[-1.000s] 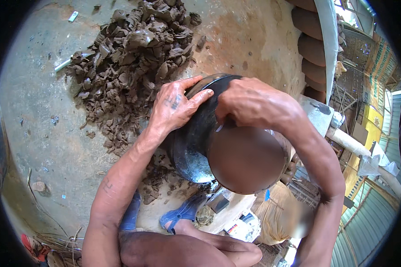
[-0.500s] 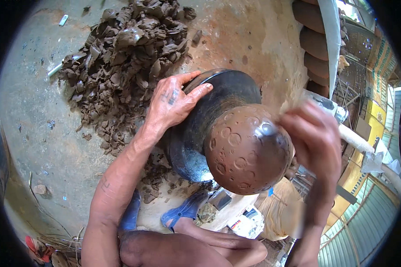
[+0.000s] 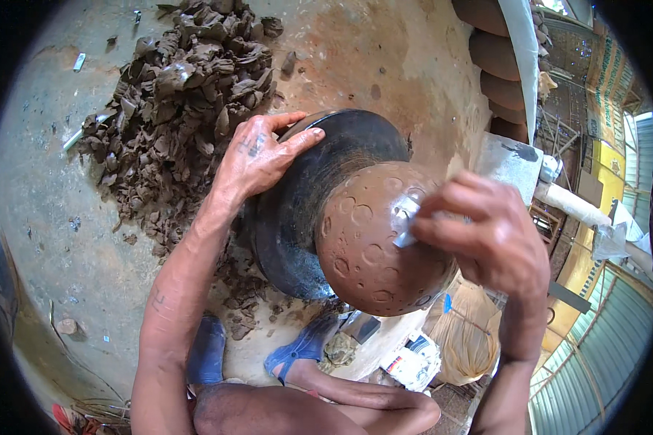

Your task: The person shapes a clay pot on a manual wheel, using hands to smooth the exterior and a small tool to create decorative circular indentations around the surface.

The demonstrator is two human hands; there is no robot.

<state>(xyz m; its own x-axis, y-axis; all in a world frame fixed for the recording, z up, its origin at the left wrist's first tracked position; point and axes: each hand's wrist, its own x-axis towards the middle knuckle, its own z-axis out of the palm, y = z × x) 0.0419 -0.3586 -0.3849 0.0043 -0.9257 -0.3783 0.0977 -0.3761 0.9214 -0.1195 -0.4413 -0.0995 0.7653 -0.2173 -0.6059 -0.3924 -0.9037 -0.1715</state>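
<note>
A brown clay ball (image 3: 359, 254), its damp surface marked with ring-shaped dents and small pits, rests against a large black round stand (image 3: 374, 134). My left hand (image 3: 257, 156) grips the stand's upper left rim, thumb on the near side and fingers over the edge. At the ball's right side, my right hand (image 3: 486, 232) is closed in a pinch, blurred by motion. A small pale glint shows at its fingertips; whether that is a thin piece or wet shine I cannot tell. The hand hides part of the ball's right side.
Dark clay scraps (image 3: 174, 109) lie heaped on the floor at left. Several rounded brown clay forms (image 3: 497, 58) line up at upper right beside a white sheet. Below the ball are a blue sandal (image 3: 301, 348), a tan bundle (image 3: 468, 337) and printed packets (image 3: 413, 361). A grey board (image 3: 511, 163) stands at right.
My right hand has moved left and down, over the ball's right face. My left hand keeps its hold on the rim. The whole view has shifted slightly.
</note>
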